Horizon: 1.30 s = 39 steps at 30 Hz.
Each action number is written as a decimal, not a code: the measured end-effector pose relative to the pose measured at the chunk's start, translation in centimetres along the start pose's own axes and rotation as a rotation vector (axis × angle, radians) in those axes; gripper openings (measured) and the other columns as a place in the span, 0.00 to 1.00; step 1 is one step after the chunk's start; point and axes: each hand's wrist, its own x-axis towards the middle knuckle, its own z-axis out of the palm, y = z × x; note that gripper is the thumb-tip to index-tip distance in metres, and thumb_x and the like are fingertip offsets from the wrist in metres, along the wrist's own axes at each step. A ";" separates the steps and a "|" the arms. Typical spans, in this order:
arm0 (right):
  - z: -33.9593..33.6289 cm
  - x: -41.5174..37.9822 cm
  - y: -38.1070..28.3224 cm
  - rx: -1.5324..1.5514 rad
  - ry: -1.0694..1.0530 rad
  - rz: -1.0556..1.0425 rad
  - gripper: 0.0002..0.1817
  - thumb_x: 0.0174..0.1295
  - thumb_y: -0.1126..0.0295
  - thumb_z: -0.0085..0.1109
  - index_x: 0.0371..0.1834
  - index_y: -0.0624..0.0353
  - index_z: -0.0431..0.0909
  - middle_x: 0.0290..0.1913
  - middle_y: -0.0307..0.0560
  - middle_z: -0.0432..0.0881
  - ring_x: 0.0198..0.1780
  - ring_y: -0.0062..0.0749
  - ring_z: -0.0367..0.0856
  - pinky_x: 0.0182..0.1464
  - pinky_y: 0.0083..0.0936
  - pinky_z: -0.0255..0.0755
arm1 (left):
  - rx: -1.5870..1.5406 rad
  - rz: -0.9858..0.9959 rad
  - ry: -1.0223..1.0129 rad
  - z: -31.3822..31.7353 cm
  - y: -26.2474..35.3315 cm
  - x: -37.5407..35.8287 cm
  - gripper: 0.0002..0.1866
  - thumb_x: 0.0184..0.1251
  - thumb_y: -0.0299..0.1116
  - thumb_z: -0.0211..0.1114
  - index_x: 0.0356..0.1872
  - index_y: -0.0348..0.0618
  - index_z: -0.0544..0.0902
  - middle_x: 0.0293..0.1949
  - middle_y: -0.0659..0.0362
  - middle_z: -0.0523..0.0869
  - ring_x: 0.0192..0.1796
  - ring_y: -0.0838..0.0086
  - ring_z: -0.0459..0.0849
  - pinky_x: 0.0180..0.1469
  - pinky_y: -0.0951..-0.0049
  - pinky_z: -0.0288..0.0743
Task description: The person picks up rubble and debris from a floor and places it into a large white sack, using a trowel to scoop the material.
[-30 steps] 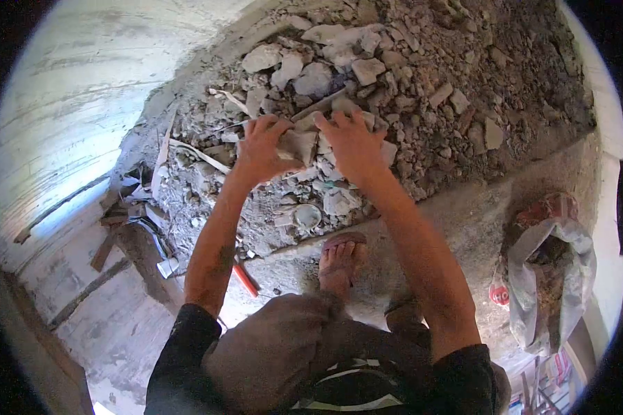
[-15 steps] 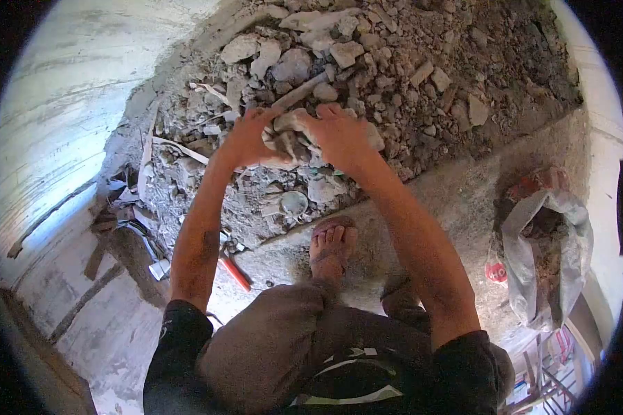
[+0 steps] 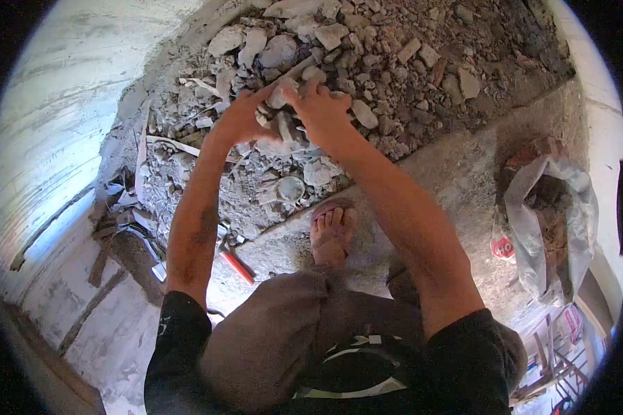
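My left hand point(image 3: 246, 119) is curved around the left side of some loose rubble on the pile, its thumb and fingers spread around the pieces. Opposite it, my right hand point(image 3: 322, 116) has its fingers bent over the rubble. Between the two hands lies a pale lump of rubble point(image 3: 282, 95), with other grey broken pieces point(image 3: 284, 129) just below it. My fingertips are partly hidden behind these pieces. A round, flat pale piece point(image 3: 290, 188) lies on the near edge of the pile, below my hands.
The rubble heap point(image 3: 387, 69) spreads ahead against the wall point(image 3: 69, 104). A red-handled tool point(image 3: 237, 267) lies on the floor at left. At right stands an open whitish sack point(image 3: 529, 242) with brown material inside. My sandalled foot point(image 3: 332, 228) is at the pile's edge.
Both hands have moved slightly up in the view, still around the rubble. The view has shifted a little, so the pile appears farther left and higher.
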 end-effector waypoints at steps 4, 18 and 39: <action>-1.1 -0.3 1.7 0.514 -0.144 -0.008 0.40 0.50 0.71 0.66 0.69 0.43 0.62 0.60 0.59 0.70 0.57 0.53 0.76 0.43 0.63 0.72 | 0.107 0.052 0.008 0.9 -3.1 0.1 0.41 0.43 0.50 0.76 0.61 0.45 0.75 0.58 0.43 0.77 0.59 0.47 0.75 0.61 0.57 0.69; -22.9 -20.3 16.6 0.736 -0.076 0.017 0.36 0.41 0.65 0.73 0.59 0.59 0.75 0.52 0.50 0.82 0.51 0.36 0.81 0.55 0.31 0.75 | 0.109 0.054 0.141 4.4 -0.9 -3.6 0.38 0.48 0.37 0.77 0.63 0.42 0.71 0.61 0.46 0.73 0.67 0.49 0.66 0.66 0.53 0.62; -15.6 -50.8 33.4 0.040 0.590 0.817 0.28 0.56 0.75 0.64 0.62 0.63 0.70 0.64 0.55 0.72 0.62 0.41 0.73 0.61 0.36 0.68 | 0.264 0.080 0.225 6.9 1.2 -0.1 0.57 0.37 0.57 0.80 0.69 0.44 0.63 0.70 0.43 0.63 0.71 0.52 0.63 0.69 0.51 0.62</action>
